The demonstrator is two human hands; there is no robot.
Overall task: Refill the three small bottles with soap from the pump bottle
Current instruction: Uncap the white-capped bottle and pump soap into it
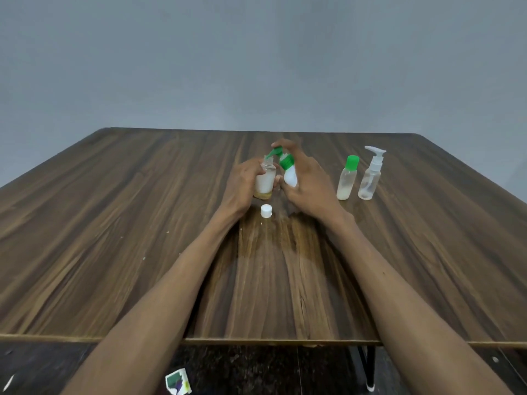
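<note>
Pump bottle (288, 173), green-topped, is gripped in my right hand (306, 181) and tilted, its nozzle over the open neck of small bottle 1 (265, 181). My left hand (242, 185) is wrapped around that bottle; its white cap (266, 210) lies just beside it on the table (114, 223). Soap seems roughly halfway up. Risk: the nozzle slips off the narrow neck and soap runs onto the wood. 2 more bottles (347, 179) (370, 175) wait to the right.
</note>
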